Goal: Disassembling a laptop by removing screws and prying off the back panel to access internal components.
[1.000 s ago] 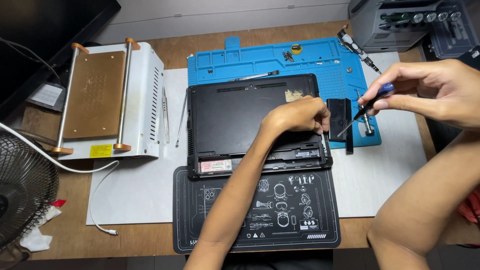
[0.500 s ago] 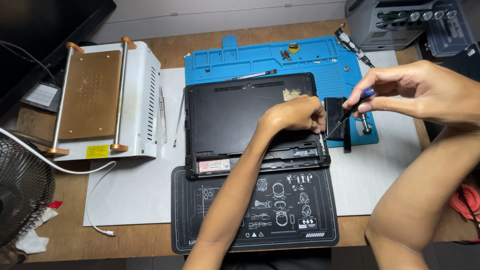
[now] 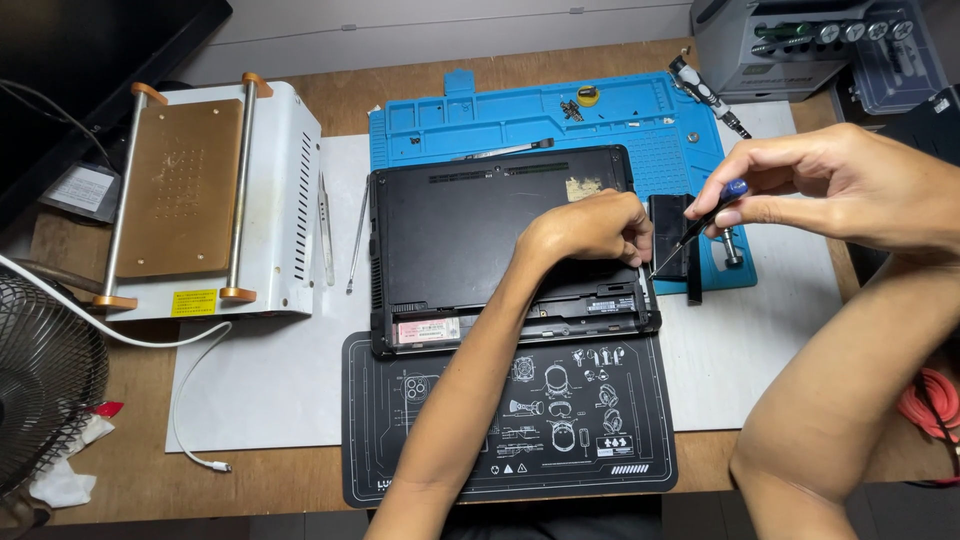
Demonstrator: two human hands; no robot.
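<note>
Right hand [image 3: 850,185] pinches screwdriver [image 3: 700,225], shaft slanting down-left to laptop [image 3: 480,230] right edge; left hand [image 3: 590,225] curled there, nearer, grip unclear.

Laptop [image 3: 470,235] lies bottom-up at centre of the desk [image 3: 130,480], its far half on a work mat [image 3: 620,115], its near edge on a second mat [image 3: 560,420]. Both mats rest on a sheet [image 3: 270,400]. Left of the laptop, on the sheet: a probe [image 3: 357,238], then tweezers [image 3: 325,228], then a heating plate machine [image 3: 205,195]. A fan [image 3: 40,390] stands at the near left edge; a cable [image 3: 180,400] runs from behind it onto the sheet. Left hand [image 3: 590,228] sits on the laptop's right side. Right hand [image 3: 850,185] is to the right of it, above the work mat's right end, with a screwdriver [image 3: 695,225] slanting down to the laptop's right edge. A tool rack [image 3: 800,40] stands at far right.
</note>
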